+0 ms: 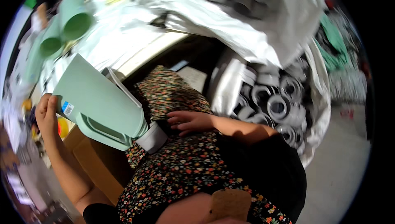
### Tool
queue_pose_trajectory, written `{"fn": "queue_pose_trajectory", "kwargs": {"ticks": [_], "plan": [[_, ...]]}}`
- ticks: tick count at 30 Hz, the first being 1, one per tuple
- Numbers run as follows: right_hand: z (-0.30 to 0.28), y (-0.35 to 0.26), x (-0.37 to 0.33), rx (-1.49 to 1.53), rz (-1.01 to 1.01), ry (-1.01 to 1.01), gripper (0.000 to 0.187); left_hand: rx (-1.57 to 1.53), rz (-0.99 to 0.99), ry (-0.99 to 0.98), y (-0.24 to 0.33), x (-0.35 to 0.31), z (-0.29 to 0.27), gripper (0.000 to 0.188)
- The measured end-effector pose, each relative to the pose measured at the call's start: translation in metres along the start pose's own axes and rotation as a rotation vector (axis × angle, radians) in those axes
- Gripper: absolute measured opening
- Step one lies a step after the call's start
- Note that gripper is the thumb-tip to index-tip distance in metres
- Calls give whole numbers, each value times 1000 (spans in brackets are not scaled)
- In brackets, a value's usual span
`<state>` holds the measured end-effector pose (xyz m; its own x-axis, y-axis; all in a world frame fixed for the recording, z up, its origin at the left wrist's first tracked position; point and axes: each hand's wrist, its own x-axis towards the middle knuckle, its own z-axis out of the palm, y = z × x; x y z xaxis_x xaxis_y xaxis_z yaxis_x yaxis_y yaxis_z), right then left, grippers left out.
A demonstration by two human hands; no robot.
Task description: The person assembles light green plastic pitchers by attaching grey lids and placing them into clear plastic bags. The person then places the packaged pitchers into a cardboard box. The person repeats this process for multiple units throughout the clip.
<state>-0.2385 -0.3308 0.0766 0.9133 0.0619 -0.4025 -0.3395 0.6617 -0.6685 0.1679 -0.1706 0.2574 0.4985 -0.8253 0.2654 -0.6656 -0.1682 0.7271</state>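
Observation:
My left hand [47, 110] grips the left end of a pale green plastic jug [96, 94], which lies tilted across my lap. The jug has a loop handle along its lower side and a small blue and white sticker. At its lower right end sits a grey round cap-like part [152, 138], resting against my flower-patterned apron [177, 162]. Just right of that part, my right hand [189, 122] lies over the apron with its fingers stretched out, holding nothing. Whether the grey part is joined to the jug, I cannot tell.
More pale green jugs [77, 24] lie at the upper left, near white plastic sheeting [144, 8]. On the right, a white sack [321, 100] holds many grey and black ring-shaped parts [279, 106]; grey cups [242, 3] fill another at the top. A cardboard box [92, 158] stands below the jug.

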Motion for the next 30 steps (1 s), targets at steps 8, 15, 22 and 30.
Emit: {"fn": "queue_pose_trajectory", "kwargs": {"ticks": [8,15,22,30], "plan": [[-76,-16,-95,-218,-206,743,17,93,89,-217,14,55,86,17],[-249,49,-132,902,-224,1462,48,-252,-116,98,-25,-19,116,64],[-265,34,-92,941,-823,1133,61,-623,-473,102,19,-77,143,61],[-188,67,-226,-1299,266,1662,62,-695,-506,118,39,-74,149,55]]}}
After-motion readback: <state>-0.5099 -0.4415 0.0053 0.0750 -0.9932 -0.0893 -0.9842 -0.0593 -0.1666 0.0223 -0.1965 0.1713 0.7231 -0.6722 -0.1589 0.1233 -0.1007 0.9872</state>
